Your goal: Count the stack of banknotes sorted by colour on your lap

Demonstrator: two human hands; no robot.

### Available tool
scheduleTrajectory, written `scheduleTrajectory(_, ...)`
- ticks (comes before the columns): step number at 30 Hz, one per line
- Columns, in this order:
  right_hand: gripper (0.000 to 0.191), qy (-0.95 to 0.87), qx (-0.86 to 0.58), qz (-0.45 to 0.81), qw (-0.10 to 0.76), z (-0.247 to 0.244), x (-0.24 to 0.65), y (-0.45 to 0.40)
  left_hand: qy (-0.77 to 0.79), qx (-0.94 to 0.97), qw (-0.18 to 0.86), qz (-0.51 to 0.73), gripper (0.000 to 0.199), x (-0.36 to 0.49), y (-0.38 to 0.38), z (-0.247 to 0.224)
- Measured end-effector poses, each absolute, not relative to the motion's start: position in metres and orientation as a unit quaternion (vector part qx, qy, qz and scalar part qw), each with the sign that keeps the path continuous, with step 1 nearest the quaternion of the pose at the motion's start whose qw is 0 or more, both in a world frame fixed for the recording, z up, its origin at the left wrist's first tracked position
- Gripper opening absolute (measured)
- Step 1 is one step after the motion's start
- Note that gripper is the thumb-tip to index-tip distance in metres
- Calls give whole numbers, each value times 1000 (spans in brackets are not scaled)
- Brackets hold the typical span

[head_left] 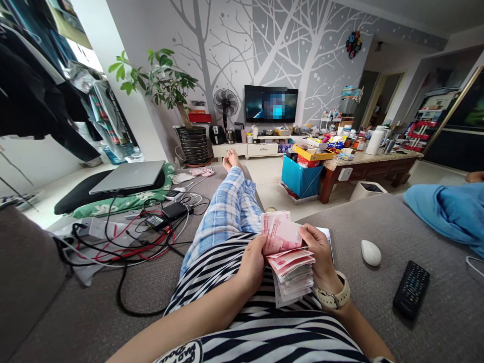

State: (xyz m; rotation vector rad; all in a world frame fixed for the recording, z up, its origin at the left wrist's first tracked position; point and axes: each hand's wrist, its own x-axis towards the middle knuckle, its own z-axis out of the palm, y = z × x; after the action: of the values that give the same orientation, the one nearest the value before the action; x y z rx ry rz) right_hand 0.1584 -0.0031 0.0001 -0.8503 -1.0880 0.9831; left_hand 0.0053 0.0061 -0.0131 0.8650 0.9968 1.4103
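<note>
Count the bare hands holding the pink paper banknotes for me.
2. The bare left hand holds the pink paper banknotes from the left; the bare right hand holds them from the right. Some fingers are hidden behind the notes.

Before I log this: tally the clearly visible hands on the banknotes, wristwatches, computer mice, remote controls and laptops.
Hands on banknotes: 2 (left hand, right hand)
Beige-strapped wristwatch: 1
White computer mouse: 1
Black remote control: 1
Closed grey laptop: 1
Total: 6

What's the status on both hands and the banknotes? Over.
Left hand and right hand both gripping banknotes. Notes held over striped shirt. White mouse and black remote off to the right, apart from both hands.
</note>
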Motion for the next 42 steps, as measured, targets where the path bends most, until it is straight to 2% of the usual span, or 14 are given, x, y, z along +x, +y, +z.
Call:
scheduleTrajectory(14, 37, -515, -332, 435, 660, -1, 160, -3, 358, 369, 632, 579, 26, 7, 4, -5)
scheduleTrajectory(23, 31, -454, -378, 431, 682, -1, 159, 2, 327, 338, 692, 547, 25, 8, -1, 3)
scheduleTrajectory(33, 41, -492, -388, 423, 655, -7, 162, 3, 325, 344, 692, 545, 29, 7, 3, -2)
scheduleTrajectory(38, 41, -488, -388, 424, 657, -4, 161, 0, 343, 352, 647, 583, 24, 7, 4, -4)
scheduleTrajectory(42, 41, -489, -381, 426, 659, -3, 161, -2, 373, 338, 626, 596, 27, 7, 5, -8)
